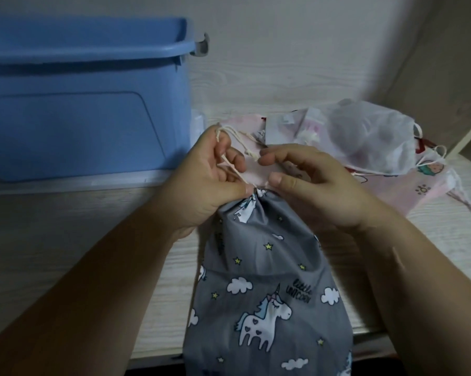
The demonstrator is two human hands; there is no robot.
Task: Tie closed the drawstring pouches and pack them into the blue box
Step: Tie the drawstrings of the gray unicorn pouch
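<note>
a pale wood-grain bench [66,240] runs beneath a wall [283,50] of the same pale grain, with a beige side panel [446,63] closing off the right end; the light is dim and bluish. a large blue box [79,126], lid off, stands at the bench's back left corner against the wall. toward the back right corner, pink printed pouches [418,196] lie flat in a loose pile, and a white see-through pouch [370,139] rests on top of them, its cords trailing to the right. a grey unicorn pouch [269,280] lies in the middle of the bench, its body draped over the front edge and its gathered neck pointing toward the wall. the person's left hand [212,183] has its fingers curled round the pouch's cream drawstring [235,172], which runs taut from the neck up through that grip and loops over the top of the hand. the right hand [315,191], fingers bent, sets its thumb against the gathered neck while its forefinger tip meets the cord's knotted end; whether it actually pinches the cord cannot be told
</note>
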